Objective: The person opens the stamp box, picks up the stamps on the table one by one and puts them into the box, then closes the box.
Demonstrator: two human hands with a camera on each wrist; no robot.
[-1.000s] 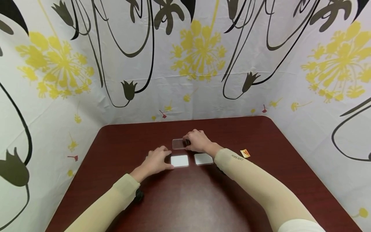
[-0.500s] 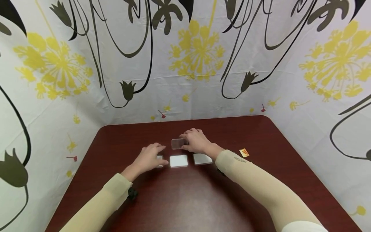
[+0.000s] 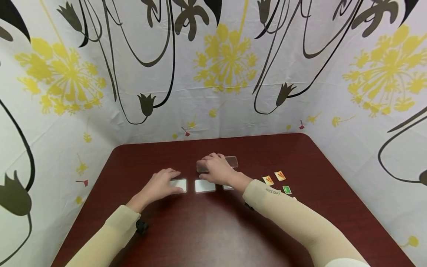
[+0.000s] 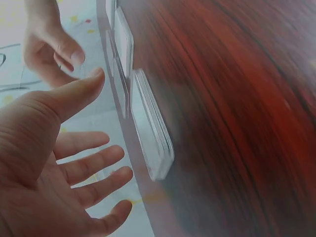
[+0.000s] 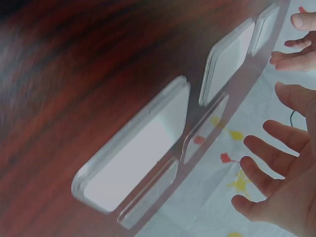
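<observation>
Three flat, clear-edged boxes with white faces lie in a row: a left box [image 3: 182, 184], a middle box [image 3: 205, 186] and a right box [image 3: 228, 187] partly hidden by my right wrist. My left hand [image 3: 159, 186] is beside the left box, covering its near end; the left wrist view shows the fingers spread and holding nothing. Behind the row lie two thin clear pieces, one clear piece [image 3: 201, 168] under my right hand [image 3: 218, 170] in the head view and another clear piece [image 3: 232, 161] farther right. My right fingers [image 5: 266, 177] are spread, with nothing between them.
On the dark red wooden table [image 3: 200, 230], two small orange paper squares, one orange square [image 3: 268, 180] near my sleeve, lie to the right with a green square [image 3: 287, 190]. A patterned white cloth [image 3: 186, 74] hangs behind the table's far edge.
My left hand has moved left, uncovering the left box. My right hand has shifted left and nearer, revealing the right clear piece. More small squares show beside my right sleeve.
</observation>
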